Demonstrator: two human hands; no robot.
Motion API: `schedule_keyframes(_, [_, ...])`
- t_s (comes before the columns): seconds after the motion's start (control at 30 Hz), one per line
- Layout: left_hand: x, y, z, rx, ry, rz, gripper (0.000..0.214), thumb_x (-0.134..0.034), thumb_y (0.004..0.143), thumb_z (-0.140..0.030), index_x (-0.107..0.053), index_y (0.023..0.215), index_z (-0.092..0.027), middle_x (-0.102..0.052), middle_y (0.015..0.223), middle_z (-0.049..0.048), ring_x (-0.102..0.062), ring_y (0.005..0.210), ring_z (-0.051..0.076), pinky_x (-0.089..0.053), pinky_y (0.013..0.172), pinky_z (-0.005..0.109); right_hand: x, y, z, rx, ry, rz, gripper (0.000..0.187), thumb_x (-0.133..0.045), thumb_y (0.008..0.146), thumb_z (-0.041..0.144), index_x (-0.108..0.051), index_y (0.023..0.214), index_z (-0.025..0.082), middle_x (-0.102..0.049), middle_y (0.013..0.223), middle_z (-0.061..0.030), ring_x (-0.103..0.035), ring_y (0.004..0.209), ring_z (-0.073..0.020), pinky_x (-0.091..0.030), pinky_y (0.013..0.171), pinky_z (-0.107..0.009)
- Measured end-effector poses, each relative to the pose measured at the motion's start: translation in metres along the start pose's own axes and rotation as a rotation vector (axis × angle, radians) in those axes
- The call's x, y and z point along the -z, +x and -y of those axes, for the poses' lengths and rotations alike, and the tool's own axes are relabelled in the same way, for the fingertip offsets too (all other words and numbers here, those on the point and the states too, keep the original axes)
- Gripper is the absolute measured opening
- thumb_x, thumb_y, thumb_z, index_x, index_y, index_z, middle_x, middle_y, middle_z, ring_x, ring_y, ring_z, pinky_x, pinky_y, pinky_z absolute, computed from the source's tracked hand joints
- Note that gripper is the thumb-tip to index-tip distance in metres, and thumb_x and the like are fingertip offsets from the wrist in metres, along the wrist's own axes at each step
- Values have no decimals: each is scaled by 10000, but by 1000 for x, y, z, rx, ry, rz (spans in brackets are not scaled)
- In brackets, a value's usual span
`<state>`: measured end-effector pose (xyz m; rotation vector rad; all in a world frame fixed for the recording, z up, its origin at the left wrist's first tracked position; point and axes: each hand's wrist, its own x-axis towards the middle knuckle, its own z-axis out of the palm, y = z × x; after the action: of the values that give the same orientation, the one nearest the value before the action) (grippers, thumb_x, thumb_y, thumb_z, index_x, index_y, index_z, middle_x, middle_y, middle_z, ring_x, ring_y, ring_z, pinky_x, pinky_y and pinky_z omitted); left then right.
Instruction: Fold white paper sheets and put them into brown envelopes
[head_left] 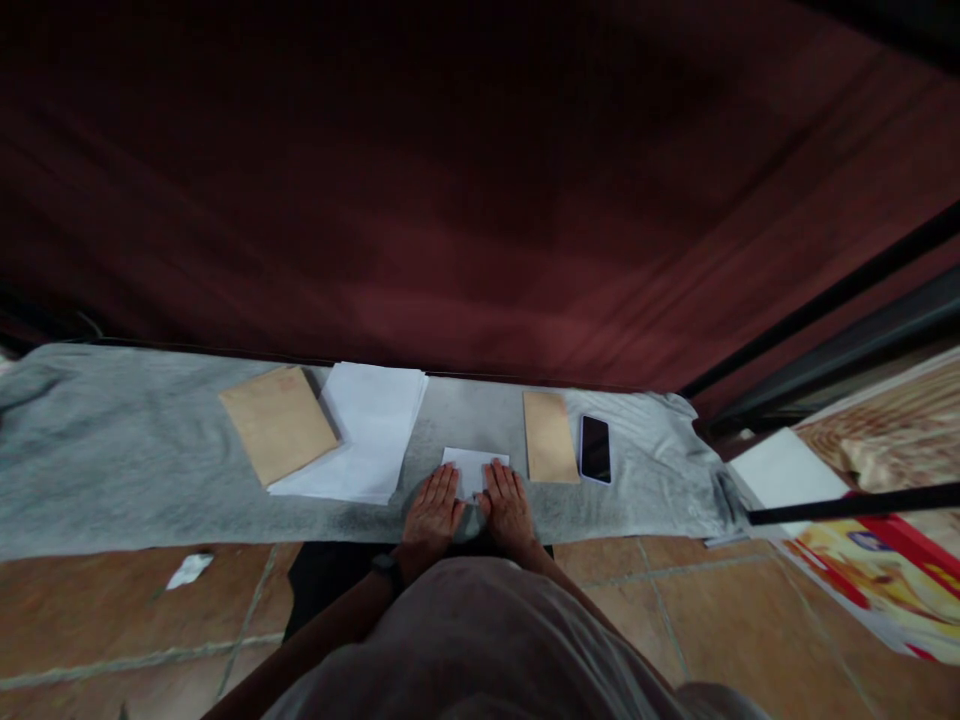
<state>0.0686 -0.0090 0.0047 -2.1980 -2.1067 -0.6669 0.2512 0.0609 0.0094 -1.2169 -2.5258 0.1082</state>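
A small folded white paper (472,466) lies on the grey cloth (112,450) straight ahead of me. My left hand (431,510) rests flat on its near left part, fingers stretched out. My right hand (508,502) lies flat on its near right part, fingers spread too. Neither hand holds anything. A dark watch sits on my left wrist.
A stack of white sheets (367,430) with a brown envelope (277,422) lies to the left. Right of my hands are a narrow brown envelope (550,437) and a dark phone (595,449). A crumpled scrap (189,570) lies on the tiled floor. A dark red curtain hangs behind.
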Motion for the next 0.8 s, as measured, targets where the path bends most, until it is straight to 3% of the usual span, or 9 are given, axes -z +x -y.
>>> schedule_keyframes(0.27, [-6, 25, -4, -100, -9, 70, 571, -372, 998, -344, -479, 1519, -137, -481, 1559, 144, -429, 1470, 285, -301, 1232, 487, -2, 0, -4, 19, -38, 20, 533, -474, 1030, 291, -431, 1540, 140, -468, 1572, -164, -411, 1465, -264, -349, 1185, -478])
schedule_keyframes(0.53, [-12, 9, 5, 57, -11, -17, 634, -390, 985, -371, -398, 1564, -112, -478, 1558, 174, -442, 1461, 296, -340, 1204, 470, 0, -4, -8, -9, -38, 4, 565, -407, 1043, 292, -347, 1588, 155, -442, 1591, -157, -403, 1471, -278, -343, 1188, -496])
schedule_keyframes(0.63, [-11, 11, 6, 111, -56, 23, 614, -407, 973, -355, -444, 1534, -105, -475, 1560, 181, -442, 1460, 309, -363, 1188, 491, 0, -3, -8, -10, -33, 9, 552, -413, 1045, 301, -376, 1570, 134, -442, 1591, -159, -395, 1477, -277, -353, 1184, -485])
schedule_keyframes(0.8, [-5, 33, 5, 383, -310, 118, 563, -450, 920, -243, -509, 1450, -65, -468, 1561, 209, -465, 1436, 313, -415, 1151, 500, 2, -2, -8, -2, -6, -2, 547, -430, 1044, 327, -405, 1549, 120, -459, 1577, -166, -385, 1483, -288, -357, 1182, -493])
